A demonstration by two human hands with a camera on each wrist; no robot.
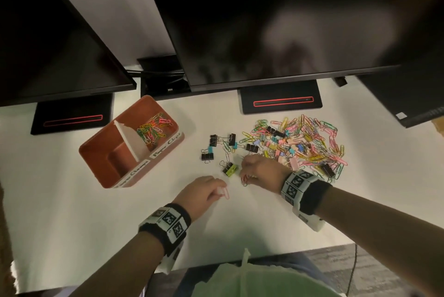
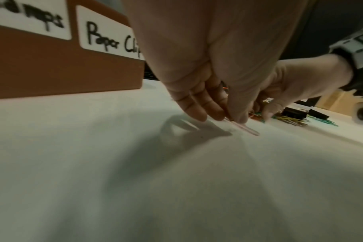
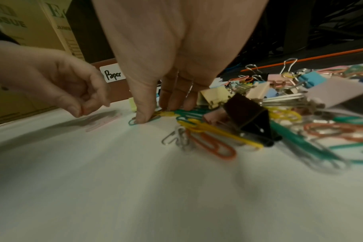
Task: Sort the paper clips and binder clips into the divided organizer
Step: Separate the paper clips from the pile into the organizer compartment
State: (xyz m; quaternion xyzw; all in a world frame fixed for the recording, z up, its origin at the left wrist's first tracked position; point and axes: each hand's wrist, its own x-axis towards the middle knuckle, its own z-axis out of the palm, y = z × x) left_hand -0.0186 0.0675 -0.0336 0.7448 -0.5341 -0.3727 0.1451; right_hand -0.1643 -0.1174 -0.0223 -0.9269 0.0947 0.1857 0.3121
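Observation:
The orange organizer [image 1: 109, 166] stands at the left with a white divider [image 1: 131, 139]. Several coloured paper clips [image 1: 153, 128] lie in its far compartment, labelled "Paper Clips" [image 2: 110, 41]. My left hand [image 1: 222, 191] pinches one pink paper clip [image 1: 226, 192] low against the white table, seen close in the left wrist view as the pink paper clip [image 2: 246, 128]. My right hand [image 1: 243, 174] pinches a few paper clips [image 3: 166, 113] against the table at the near left edge of the mixed pile [image 1: 300, 142]; its thumb presses a green paper clip [image 3: 133, 122].
Black binder clips [image 1: 212, 140] and a yellow-green binder clip [image 1: 229, 168] lie loose between the organizer and the pile. Two monitors on black bases [image 1: 281, 102] overhang the back of the table [image 1: 240, 224]. A black binder clip [image 3: 251, 117] sits just right of my right hand.

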